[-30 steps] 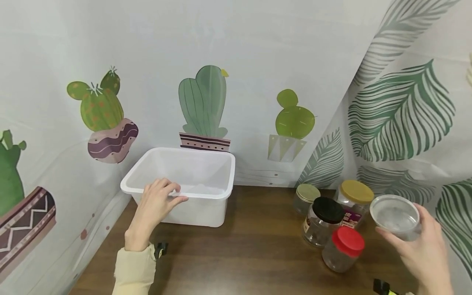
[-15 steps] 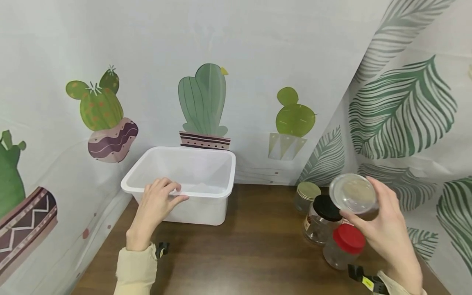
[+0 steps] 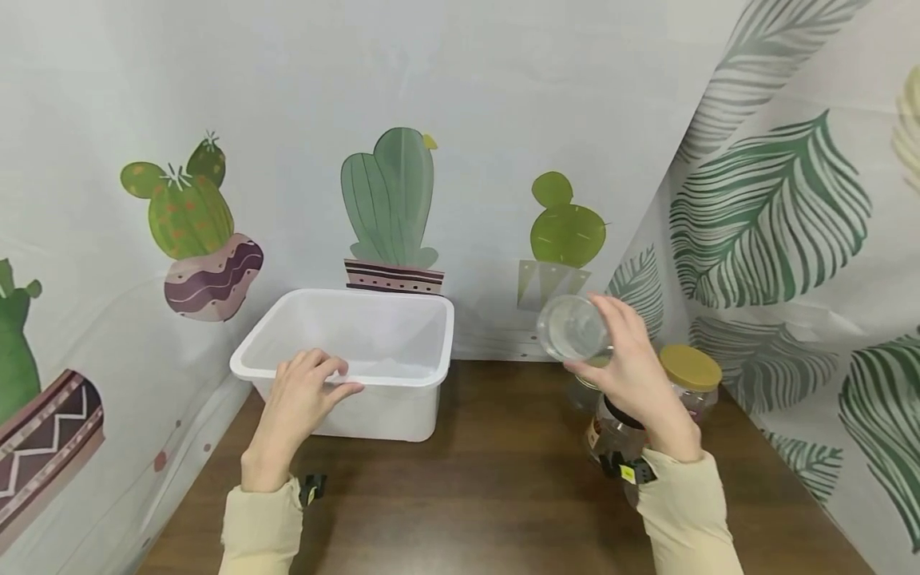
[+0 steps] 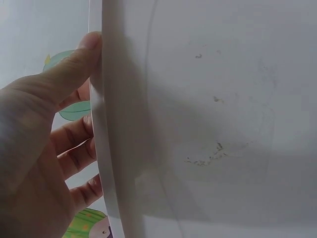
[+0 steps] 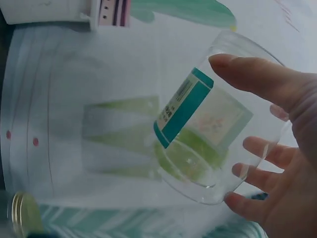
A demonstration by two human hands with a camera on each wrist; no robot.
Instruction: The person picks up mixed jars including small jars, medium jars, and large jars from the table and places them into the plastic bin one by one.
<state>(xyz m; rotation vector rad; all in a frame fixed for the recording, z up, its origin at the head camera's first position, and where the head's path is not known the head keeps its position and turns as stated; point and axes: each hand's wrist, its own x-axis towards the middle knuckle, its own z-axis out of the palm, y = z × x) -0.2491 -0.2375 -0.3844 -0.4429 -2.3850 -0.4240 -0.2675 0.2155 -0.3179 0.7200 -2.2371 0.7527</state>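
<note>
My left hand (image 3: 295,407) grips the near rim of a white plastic tub (image 3: 381,411); in the left wrist view its thumb (image 4: 81,54) lies at the rim and its fingers are curled by the edge. With thumb and fingers spread round it, my right hand (image 3: 640,375) holds a clear plastic jar (image 3: 571,327) in the air, tilted, right of the tub. A teal and white label (image 5: 183,109) shows on the jar in the right wrist view. Its outline overlaps a small gold-lidded jar (image 5: 29,215) behind it in the head view.
Behind my right hand and forearm stand a black-lidded jar (image 3: 611,439), partly hidden, and a yellow-lidded jar (image 3: 690,367). The red-lidded jar is almost wholly covered by the arm. A printed cactus cloth (image 3: 489,160) hangs behind the brown table (image 3: 460,503).
My right hand has carried the clear jar leftwards across, from right of the other jars to above their left side. My left hand has stayed on the tub rim.
</note>
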